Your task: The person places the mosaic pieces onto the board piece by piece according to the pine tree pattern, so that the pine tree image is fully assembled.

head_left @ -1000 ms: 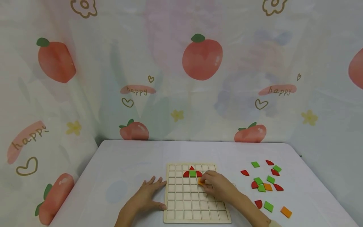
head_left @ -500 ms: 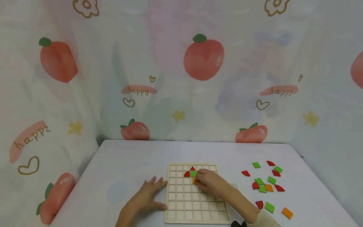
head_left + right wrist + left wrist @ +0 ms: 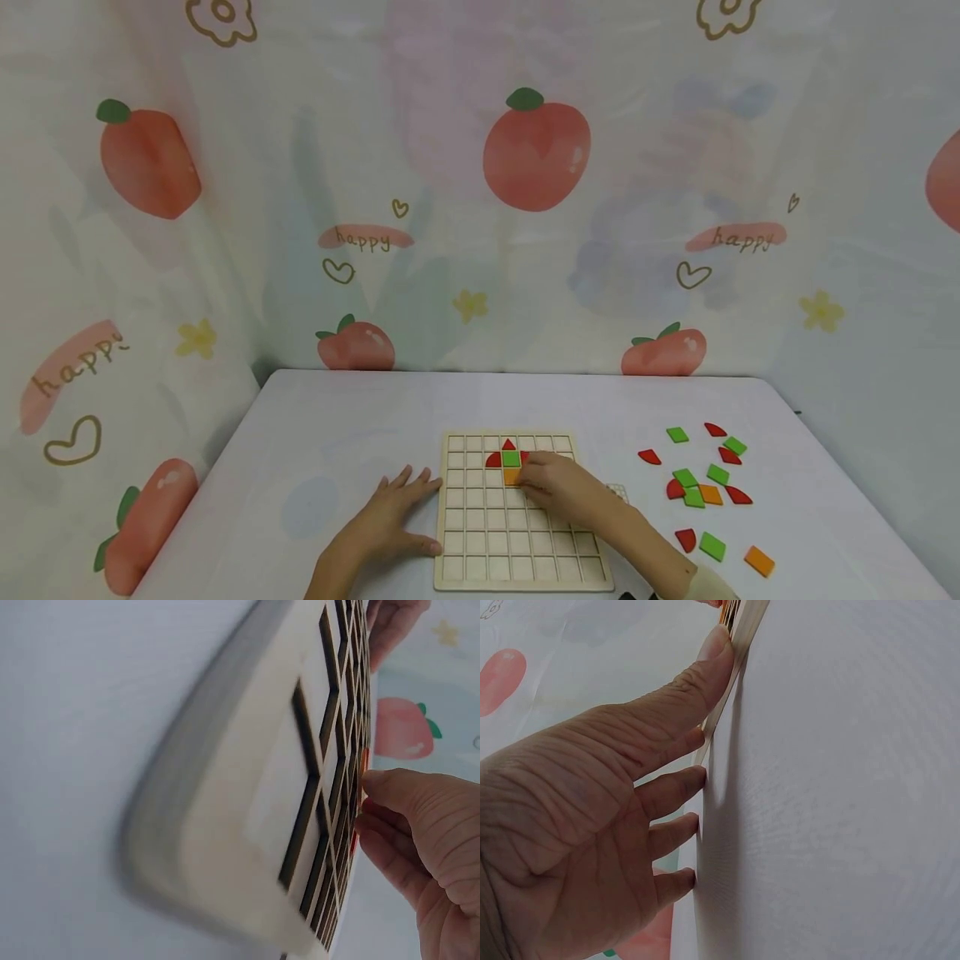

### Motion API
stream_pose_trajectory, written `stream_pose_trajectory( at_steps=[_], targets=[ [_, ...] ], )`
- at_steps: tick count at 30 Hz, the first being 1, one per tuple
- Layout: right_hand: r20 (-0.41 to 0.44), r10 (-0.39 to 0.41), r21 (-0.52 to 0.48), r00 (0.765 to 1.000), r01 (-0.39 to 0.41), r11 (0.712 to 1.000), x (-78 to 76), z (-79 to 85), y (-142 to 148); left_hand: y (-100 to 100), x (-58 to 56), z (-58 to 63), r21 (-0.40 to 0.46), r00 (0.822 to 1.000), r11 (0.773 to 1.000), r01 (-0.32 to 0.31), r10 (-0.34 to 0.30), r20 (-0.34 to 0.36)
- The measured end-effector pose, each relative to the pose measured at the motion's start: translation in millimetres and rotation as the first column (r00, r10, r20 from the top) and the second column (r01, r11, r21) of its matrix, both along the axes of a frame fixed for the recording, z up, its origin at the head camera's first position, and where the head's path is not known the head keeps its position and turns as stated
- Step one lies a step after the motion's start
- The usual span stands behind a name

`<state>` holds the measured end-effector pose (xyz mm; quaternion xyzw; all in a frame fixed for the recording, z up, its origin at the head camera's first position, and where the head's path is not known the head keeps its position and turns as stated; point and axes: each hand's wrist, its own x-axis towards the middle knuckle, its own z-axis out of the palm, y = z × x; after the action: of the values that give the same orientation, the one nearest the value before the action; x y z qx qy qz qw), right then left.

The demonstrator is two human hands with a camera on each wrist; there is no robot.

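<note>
A wooden grid board (image 3: 472, 569) lies on the table in the head view. Near its top, a red triangle (image 3: 508, 445) sits above a green square tile (image 3: 511, 458), with a red quarter-circle piece (image 3: 493, 460) to its left; another red piece on the right is partly hidden. Directly below the green square is an orange square tile (image 3: 512, 476), its right side pinched by the fingers of my right hand (image 3: 562, 487). My left hand (image 3: 382, 517) is spread beside the board, thumb and fingertips against its left edge. The left wrist view shows that thumb (image 3: 705, 667) at the rim.
Right of the board, loose green tiles (image 3: 712, 547), red quarter-circle pieces (image 3: 686, 540) and orange tiles (image 3: 759, 561) lie scattered on the white table (image 3: 360, 417). A small gridded patch (image 3: 618, 492) shows beside the right forearm. Patterned cloth (image 3: 450, 167) hangs behind.
My right hand has carried the orange tile leftward into the cell beneath the green square, and more of the tile now shows. The left hand stays at the board's edge.
</note>
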<state>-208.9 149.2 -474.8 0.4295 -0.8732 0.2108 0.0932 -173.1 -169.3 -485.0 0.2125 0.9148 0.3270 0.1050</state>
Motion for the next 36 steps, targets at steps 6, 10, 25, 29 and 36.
stream_pose_trajectory(
  at_steps=[6, 10, 25, 29, 36],
  targets=[
    [0.031, -0.116, 0.002, 0.993, 0.116, 0.993, 4.7, 4.4, 20, -1, 0.3, -0.1, 0.008, 1.0, 1.0, -0.007, 0.007, -0.004],
    [0.04, -0.191, 0.007, 0.981, 0.191, 0.982, 7.3, 8.9, 33, -2, 0.2, -1.5, 0.011, 1.0, 1.0, -0.001, 0.001, -0.018],
    [-0.024, -0.261, -0.134, 0.965, 0.255, 0.958, 9.5, 9.8, 87, -1, -1.8, -7.1, -0.006, 1.0, 1.0, -0.003, 0.003, -0.008],
    [-0.027, -0.322, -0.118, 0.946, 0.317, 0.941, 10.1, 9.8, 99, -1, -1.2, -4.7, -0.002, 1.0, 1.0, -0.001, 0.001, -0.007],
    [-0.022, -0.387, -0.105, 0.922, 0.383, 0.918, 15.5, 9.5, 120, -1, 1.1, -1.3, 0.01, 1.0, 1.0, 0.0, 0.0, -0.004]
  ],
)
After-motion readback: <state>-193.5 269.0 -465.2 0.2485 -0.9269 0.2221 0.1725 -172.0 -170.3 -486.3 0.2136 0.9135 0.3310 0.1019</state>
